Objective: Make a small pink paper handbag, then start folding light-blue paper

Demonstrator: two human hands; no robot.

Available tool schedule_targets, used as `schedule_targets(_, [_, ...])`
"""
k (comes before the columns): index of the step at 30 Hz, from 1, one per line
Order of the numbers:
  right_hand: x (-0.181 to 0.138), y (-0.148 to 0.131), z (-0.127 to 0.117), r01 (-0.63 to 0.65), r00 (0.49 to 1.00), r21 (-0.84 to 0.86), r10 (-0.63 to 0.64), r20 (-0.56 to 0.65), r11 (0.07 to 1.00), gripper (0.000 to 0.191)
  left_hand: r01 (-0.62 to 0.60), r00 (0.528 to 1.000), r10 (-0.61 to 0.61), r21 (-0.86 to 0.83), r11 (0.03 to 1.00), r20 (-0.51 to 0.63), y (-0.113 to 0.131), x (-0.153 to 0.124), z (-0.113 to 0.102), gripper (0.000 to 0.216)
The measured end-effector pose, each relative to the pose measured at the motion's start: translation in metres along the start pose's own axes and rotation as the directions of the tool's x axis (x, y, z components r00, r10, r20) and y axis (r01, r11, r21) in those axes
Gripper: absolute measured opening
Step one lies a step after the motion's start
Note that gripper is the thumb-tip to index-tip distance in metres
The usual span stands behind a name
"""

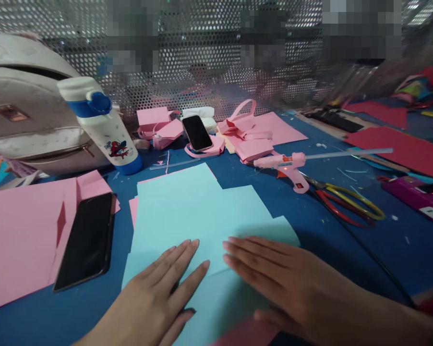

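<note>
Light blue paper sheets [198, 211] lie stacked in front of me on the blue table [310, 226]. My left hand [159, 298] rests flat on the near part of the blue paper, fingers stretched out and pointing up and to the right. My right hand [281, 283] lies flat beside it on the same paper, fingers extended to the left. The fingertips of both hands nearly meet over the paper. Neither hand holds anything.
A black phone [85, 240] lies on pink paper [18, 240] at left. A white-and-blue bottle [101, 125] and a white bag [25, 110] stand behind. A second phone [197, 132], pink paper pieces [252, 134], a pink glue gun [292, 166] and scissors [346, 202] lie farther back.
</note>
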State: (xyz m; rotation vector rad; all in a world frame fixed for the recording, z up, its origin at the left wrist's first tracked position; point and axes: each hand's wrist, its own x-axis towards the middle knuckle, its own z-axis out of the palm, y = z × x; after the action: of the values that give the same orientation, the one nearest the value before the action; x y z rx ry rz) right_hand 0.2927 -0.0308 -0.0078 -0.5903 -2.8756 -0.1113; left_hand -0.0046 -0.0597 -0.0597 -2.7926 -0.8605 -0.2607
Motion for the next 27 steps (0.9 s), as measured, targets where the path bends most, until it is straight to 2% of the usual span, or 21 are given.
schedule_targets(4, [0.031,-0.009,0.01,0.088,0.991,0.097,-0.097,0.095,0.991,0.06,-0.021,0.999,0.022,-0.031,0.999,0.046,-0.002,0.005,-0.012,0.052])
schedule_targets(7, [0.039,-0.009,0.016,0.064,0.992,0.16,-0.079,0.093,0.985,0.06,-0.033,0.996,0.038,-0.06,0.998,0.086,-0.005,0.007,-0.017,0.055])
schedule_targets(15, [0.033,-0.003,0.019,-0.011,0.995,0.271,-0.018,0.102,0.962,0.055,0.034,0.998,-0.027,-0.133,0.99,0.053,-0.001,0.003,-0.008,0.058])
schedule_targets(21, [0.031,-0.002,0.024,-0.024,0.995,0.302,-0.007,0.102,0.953,0.052,-0.006,0.99,0.027,-0.151,0.988,0.14,-0.011,0.004,-0.022,0.053])
schedule_targets(27, [0.033,0.001,0.023,-0.035,0.991,0.326,-0.008,0.13,0.945,0.049,0.098,0.979,-0.072,-0.136,0.986,0.189,-0.018,-0.018,-0.028,0.061])
